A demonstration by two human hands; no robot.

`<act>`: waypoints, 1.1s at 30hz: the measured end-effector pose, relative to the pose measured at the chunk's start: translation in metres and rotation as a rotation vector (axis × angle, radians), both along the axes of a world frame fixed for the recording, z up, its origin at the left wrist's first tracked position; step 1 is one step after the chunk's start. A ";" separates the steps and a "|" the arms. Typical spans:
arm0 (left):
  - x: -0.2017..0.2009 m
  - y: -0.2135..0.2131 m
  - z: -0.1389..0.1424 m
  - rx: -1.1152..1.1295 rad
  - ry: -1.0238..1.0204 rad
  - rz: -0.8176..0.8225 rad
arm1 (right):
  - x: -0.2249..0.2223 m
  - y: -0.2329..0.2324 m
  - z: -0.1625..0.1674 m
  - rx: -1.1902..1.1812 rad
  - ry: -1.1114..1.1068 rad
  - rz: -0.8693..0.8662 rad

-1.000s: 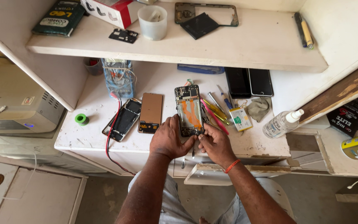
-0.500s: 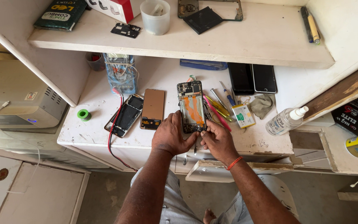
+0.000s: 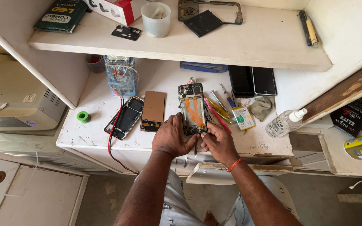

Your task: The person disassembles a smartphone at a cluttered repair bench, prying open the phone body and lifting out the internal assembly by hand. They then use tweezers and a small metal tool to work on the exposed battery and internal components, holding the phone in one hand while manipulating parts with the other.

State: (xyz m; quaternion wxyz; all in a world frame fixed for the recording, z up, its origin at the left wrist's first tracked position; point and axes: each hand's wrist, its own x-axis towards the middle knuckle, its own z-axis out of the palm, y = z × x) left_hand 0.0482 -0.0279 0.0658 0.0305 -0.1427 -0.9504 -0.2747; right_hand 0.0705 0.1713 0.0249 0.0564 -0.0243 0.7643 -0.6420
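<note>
Since a second ago, opened phone (image 3: 191,108) unmoved at counter (image 3: 97,125) front edge; left hand (image 3: 173,138) fingers grip its lower end, right hand (image 3: 218,142) fingers pinch its bottom corner.

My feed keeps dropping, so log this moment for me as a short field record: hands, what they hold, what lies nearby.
left hand: left hand grips the lower left edge of the opened phone
right hand: right hand pinches the phone's bottom edge; orange wristband
phone: back off, orange flex cables exposed, on the white bench
left of phone: copper-coloured screen panel, black phone frame, red wire
right of phone: screwdrivers, small battery, spray bottle
</note>
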 end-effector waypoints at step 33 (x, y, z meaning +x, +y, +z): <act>0.000 -0.002 -0.007 0.082 0.025 0.013 | 0.004 -0.002 0.006 0.000 0.041 0.005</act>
